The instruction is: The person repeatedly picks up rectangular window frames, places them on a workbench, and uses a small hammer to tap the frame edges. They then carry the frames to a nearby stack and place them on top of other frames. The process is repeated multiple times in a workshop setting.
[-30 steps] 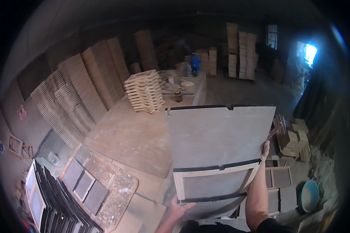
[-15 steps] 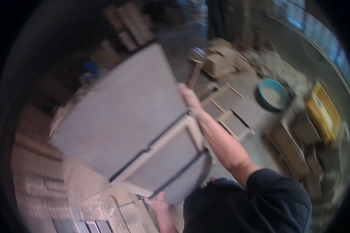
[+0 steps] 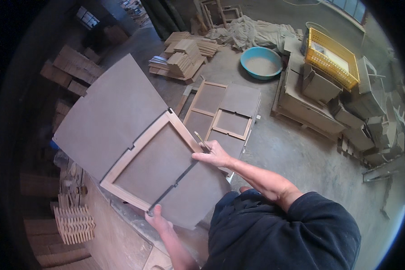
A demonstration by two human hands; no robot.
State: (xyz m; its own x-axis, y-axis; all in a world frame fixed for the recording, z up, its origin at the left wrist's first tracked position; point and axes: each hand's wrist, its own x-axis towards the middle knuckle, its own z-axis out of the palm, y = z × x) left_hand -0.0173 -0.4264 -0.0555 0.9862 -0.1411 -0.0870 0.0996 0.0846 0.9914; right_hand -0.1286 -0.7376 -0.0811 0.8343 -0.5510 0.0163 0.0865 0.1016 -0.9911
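I carry a stack of grey flat boards (image 3: pixel 117 117) with a light wooden frame (image 3: pixel 135 146) sandwiched between them, tilted in front of me. My right hand (image 3: pixel 213 155) grips the stack's right edge and also holds a thin stick or brush. My left hand (image 3: pixel 157 220) holds the lower edge from underneath. Beyond the stack, several framed panels (image 3: pixel 222 114) lie flat on the concrete floor.
A blue basin (image 3: pixel 261 63) sits on the floor behind the panels. A yellow crate (image 3: pixel 330 56) rests on stacked cardboard boxes (image 3: pixel 310 99) at right. Piles of cut wood (image 3: pixel 182 56) stand at the back, slatted wooden pieces (image 3: pixel 74 222) at lower left.
I have turned right with the stack; the view swung from the dim hall with stacked pallets to the floor with framed panels, basin and crate. Both hands keep their hold.
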